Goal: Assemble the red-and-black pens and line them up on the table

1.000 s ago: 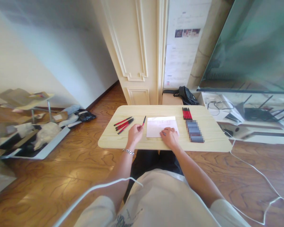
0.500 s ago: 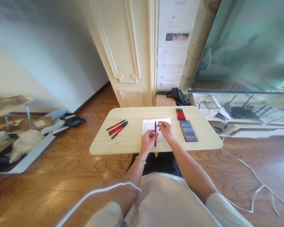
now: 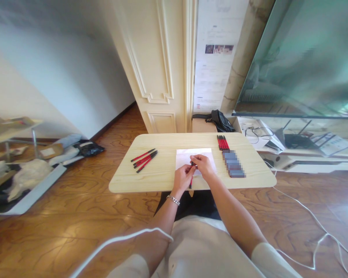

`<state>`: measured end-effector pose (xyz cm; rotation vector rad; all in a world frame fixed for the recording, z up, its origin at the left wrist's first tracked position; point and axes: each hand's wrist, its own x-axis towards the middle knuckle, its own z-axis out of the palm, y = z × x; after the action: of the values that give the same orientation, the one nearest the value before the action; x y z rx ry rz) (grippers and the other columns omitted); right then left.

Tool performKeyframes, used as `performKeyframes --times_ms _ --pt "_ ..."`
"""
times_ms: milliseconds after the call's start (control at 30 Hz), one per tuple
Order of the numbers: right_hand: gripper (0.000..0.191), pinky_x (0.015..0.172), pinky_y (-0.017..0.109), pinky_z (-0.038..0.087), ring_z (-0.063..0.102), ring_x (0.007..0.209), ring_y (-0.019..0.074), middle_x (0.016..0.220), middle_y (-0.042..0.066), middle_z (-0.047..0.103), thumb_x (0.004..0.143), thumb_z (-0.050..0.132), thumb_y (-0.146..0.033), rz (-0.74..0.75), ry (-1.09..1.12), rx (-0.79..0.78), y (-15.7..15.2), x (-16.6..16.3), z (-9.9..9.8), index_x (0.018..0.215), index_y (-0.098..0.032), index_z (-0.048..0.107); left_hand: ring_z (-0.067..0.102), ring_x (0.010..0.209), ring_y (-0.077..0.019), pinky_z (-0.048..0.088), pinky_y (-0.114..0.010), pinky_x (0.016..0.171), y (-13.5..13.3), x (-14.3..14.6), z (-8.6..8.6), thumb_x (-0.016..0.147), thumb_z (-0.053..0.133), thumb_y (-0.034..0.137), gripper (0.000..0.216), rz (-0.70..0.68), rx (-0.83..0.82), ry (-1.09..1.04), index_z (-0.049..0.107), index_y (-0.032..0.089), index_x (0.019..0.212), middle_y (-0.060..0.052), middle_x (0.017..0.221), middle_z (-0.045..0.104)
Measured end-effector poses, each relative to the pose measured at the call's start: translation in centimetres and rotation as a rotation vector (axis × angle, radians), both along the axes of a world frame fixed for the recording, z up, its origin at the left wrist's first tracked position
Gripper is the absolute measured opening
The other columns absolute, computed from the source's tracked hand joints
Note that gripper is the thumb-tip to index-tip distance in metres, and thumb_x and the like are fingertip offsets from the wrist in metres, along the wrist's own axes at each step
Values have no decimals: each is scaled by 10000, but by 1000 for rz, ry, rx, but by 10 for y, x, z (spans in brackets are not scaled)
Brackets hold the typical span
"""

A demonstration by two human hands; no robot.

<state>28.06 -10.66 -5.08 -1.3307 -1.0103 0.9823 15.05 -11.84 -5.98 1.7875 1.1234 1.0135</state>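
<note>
Wood floor (image 3: 89,216) lies under a pale tabletop (image 3: 150,181). Near its front edge, the left hand (image 3: 183,177) pinches 1 red-and-black pen (image 3: 190,183), long side front to back. The right hand (image 3: 204,165) sits at the pen's far end; I cannot tell if its grip holds.

Black bag (image 3: 220,120) atop a box (image 3: 202,126), printed poster (image 3: 213,77), large screen (image 3: 301,69), wooden floor (image 3: 84,208)

The hands (image 3: 183,178) hide much of the red-and-black pen (image 3: 190,183).
</note>
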Motion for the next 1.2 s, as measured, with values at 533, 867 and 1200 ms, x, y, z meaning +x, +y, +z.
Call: performKeyframes --times_ms 533,867,1200 --pt "388 565 243 368 605 630 161 659 61 681 787 561 -515 -143 -721 -196 28 22 0 658 -166 671 658 735 -173 498 -288 715 3 -1 -9 815 588 449 310 101 -1 -44 687 178 929 -65 821 714" --pt "384 694 266 399 636 843 221 871 135 710 787 603 -517 -145 -980 -340 31 21 7 868 -152 693 659 734 -164 505 -280 723 1 -2 -8 829 580 384 226 93 48 -45 678 187 883 -51 817 712" --pt "337 773 266 378 594 866 188 919 76 699 933 396 -353 -274 -1011 -57 -38 50 -3 935 -197 695 650 775 -175 501 -296 753 -1 -18 -7 848 555 335 194 196 217 66 681 201 905 -57 871 710"
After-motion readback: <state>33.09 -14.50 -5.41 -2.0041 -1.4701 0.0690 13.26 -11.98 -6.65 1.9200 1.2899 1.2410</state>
